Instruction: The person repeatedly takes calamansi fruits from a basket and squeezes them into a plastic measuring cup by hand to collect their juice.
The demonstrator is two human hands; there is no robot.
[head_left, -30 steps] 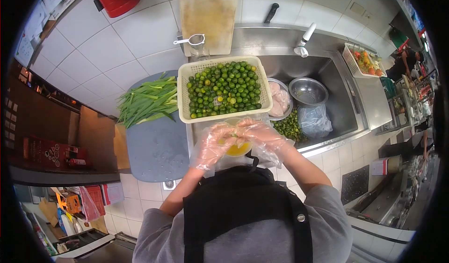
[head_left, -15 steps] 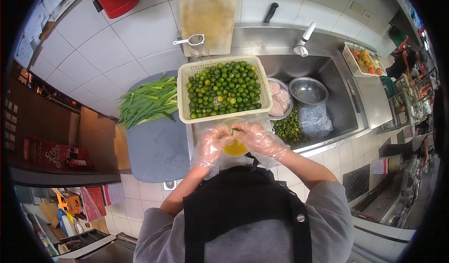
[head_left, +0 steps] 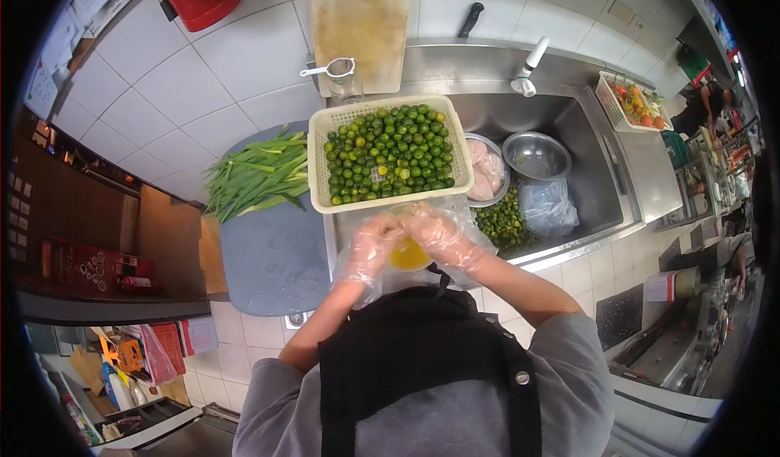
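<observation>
The left hand (head_left: 374, 244) and right hand (head_left: 436, 233), both in clear gloves, are pressing together above the yellow liquid (head_left: 410, 255); any pinched item is indiscernible.

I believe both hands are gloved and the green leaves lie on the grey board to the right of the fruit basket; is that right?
The head view shows the green leaves on the grey board to the left of the fruit basket, not the right; the left hand and right hand are indeed gloved.
</observation>
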